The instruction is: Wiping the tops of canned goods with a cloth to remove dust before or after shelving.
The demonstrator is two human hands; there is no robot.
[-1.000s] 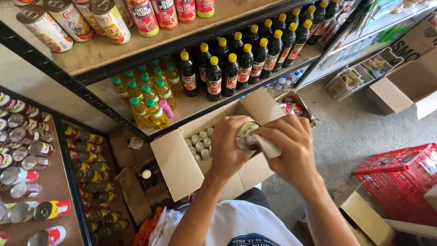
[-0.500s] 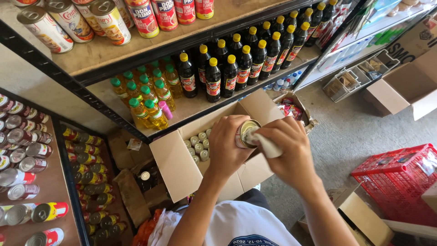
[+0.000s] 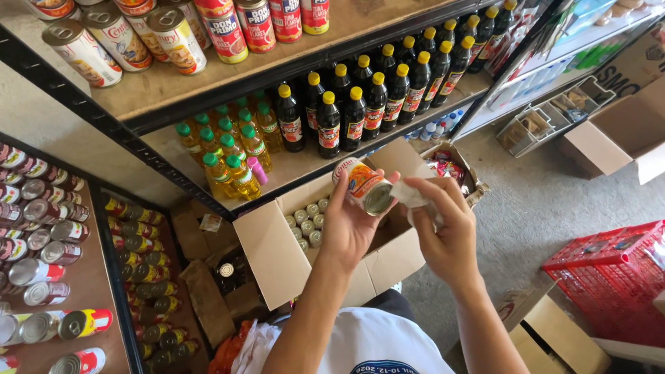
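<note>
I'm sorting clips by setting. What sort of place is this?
Most likely a small grocery shop or its stockroom. Shelves carry rows of tins, dark bottles and oil bottles. An open box of cans sits below, and the left hand holds a can.
</note>
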